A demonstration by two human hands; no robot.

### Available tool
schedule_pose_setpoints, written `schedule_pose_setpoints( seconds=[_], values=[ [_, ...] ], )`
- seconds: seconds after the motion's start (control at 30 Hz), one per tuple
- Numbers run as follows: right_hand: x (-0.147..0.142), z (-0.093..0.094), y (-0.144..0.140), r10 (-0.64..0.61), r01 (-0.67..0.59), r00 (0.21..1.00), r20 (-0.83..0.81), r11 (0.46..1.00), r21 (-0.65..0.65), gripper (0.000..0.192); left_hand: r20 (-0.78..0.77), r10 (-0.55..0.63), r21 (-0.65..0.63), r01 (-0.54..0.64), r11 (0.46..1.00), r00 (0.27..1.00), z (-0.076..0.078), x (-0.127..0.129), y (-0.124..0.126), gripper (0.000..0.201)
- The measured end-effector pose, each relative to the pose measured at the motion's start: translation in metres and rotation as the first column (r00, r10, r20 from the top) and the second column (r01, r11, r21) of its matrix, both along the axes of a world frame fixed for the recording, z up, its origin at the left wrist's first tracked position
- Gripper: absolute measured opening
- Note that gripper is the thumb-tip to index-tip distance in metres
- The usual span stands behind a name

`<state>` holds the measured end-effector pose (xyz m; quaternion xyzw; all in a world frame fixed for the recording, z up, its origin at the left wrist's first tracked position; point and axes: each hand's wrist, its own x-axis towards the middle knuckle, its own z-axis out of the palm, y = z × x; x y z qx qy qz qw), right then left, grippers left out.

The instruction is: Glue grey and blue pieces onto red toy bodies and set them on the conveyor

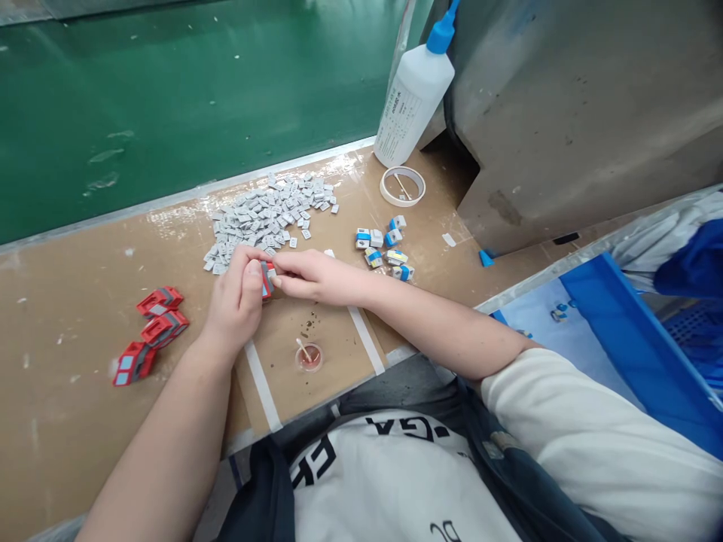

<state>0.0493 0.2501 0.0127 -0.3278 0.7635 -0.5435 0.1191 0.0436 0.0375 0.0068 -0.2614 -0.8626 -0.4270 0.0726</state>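
My left hand is closed around a red toy vehicle body with grey and pale blue faces, partly hidden by the fingers. Thumb and fingers of my right hand are pinched at its right side, over a small light grey tile against the red body. Just beyond both hands spreads a pile of small grey tiles. Several more red toy vehicle bodies lie to the left. Nearer my body stands a small clear cup of reddish liquid, a cotton swab leaning in it.
Several small white and blue toy vehicles sit right of my hands. Behind them are a tape roll and a tall white bottle with a blue nozzle. A green surface runs along the back. A blue bin stands at right.
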Motion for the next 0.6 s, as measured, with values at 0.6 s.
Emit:
schedule_pose_setpoints(
  seconds=[0.6],
  values=[
    [0.016,0.014,-0.001,-0.008,0.032,0.98,-0.2,0.992,0.12,0.022,-0.277,0.053,0.076,-0.033,0.997,0.959,-0.005,0.019,-0.01,0.037]
  ],
)
